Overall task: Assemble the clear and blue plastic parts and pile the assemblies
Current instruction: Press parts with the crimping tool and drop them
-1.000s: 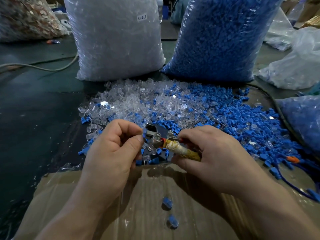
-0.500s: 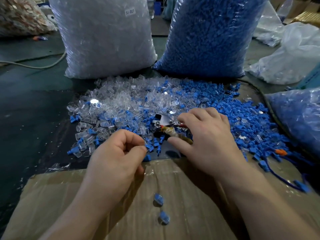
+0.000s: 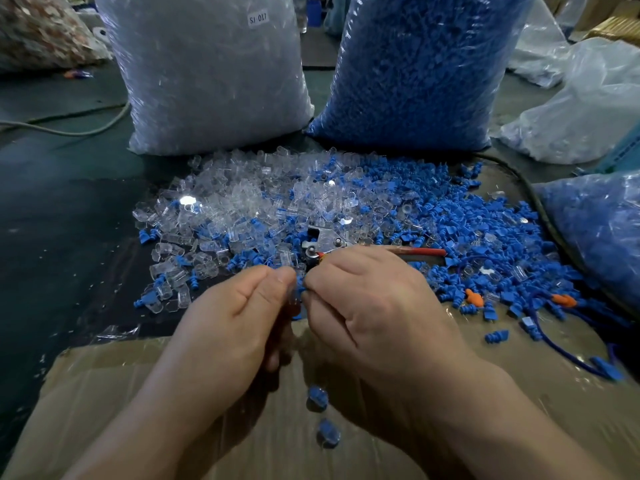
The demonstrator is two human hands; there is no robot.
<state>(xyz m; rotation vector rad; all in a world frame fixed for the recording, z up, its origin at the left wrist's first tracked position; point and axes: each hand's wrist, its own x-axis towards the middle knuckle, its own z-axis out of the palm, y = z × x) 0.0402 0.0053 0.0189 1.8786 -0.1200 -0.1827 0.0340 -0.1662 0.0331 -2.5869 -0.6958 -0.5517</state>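
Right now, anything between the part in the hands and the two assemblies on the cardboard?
Nothing visible. The left hand and right hand pinch a blue part above the cardboard; the two assemblies lie nearer the person, bare cardboard between. The pliers lie beyond the hands, off that path.

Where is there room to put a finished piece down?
The cardboard is bare left of the left hand and around the two finished assemblies. The dark tabletop left of the loose parts pile is mostly bare too. The pile itself is crowded, with pliers lying in it.
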